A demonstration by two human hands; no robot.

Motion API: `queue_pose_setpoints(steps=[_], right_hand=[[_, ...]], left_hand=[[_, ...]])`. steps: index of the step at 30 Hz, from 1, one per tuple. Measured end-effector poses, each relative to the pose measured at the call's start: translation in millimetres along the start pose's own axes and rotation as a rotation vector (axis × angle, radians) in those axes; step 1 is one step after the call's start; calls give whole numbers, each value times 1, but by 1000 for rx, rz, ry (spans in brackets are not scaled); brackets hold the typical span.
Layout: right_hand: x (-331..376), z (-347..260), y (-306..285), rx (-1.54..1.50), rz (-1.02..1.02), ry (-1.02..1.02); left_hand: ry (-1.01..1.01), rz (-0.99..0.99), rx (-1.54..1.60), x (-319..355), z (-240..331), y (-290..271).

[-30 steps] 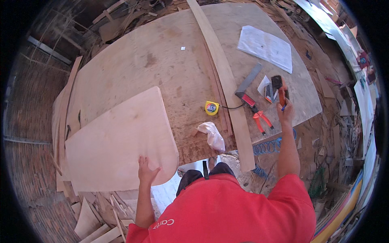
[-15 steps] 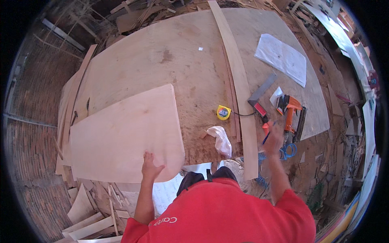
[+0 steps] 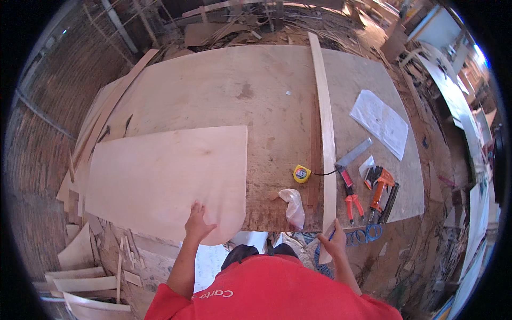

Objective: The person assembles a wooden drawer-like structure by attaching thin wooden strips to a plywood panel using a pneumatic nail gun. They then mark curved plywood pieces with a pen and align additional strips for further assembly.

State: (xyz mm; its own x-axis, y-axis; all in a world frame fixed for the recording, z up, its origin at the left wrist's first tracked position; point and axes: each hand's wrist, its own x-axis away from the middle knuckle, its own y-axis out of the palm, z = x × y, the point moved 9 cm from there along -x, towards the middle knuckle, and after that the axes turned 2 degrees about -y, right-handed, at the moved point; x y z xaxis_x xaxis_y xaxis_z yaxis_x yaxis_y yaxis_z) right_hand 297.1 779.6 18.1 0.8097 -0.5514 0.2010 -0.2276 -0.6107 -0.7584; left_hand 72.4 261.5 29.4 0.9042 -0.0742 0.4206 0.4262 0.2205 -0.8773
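My left hand lies with spread fingers on a pale plywood panel, near its rounded front corner. That panel rests on a large plywood sheet. At the front edge, my right hand is closed around a blue pen. Its thumb lies over the near end of a long wooden strip, which runs away from me across the sheet; whether the fingers grip the strip too is unclear. Left of the strip are a yellow tape measure and a clear plastic bag of pale material.
Right of the strip lie red-handled pliers, a try square, an orange nail gun with a blue coiled hose, and a paper in a plastic sleeve. Wood offcuts litter the floor at lower left.
My right hand has moved left with the pen, from beside the pliers to the strip's near end. My left hand stays on the panel. The whole view has shifted, showing more at the far side.
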Motion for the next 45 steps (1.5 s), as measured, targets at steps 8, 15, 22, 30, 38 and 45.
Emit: queue_pose_setpoints(steps=[8, 15, 22, 30, 38, 45], right_hand=[[-9, -32, -64, -851, 91, 103], [-10, -79, -125, -104, 279, -312], [-17, -165, -79, -59, 9, -653], [4, -319, 52, -182, -349, -974], [11, -419, 165, 155, -461, -1143], [-85, -378, 196, 650, -208, -857]], left_hand=[[-10, 11, -70, -3, 0, 4], [-45, -51, -50, -1, 0, 6], [11, -22, -59, -3, -2, 9], [188, 322, 158, 49, -48, -29], [101, 534, 387, 86, -221, -60], [45, 685, 346, 86, -349, -94]])
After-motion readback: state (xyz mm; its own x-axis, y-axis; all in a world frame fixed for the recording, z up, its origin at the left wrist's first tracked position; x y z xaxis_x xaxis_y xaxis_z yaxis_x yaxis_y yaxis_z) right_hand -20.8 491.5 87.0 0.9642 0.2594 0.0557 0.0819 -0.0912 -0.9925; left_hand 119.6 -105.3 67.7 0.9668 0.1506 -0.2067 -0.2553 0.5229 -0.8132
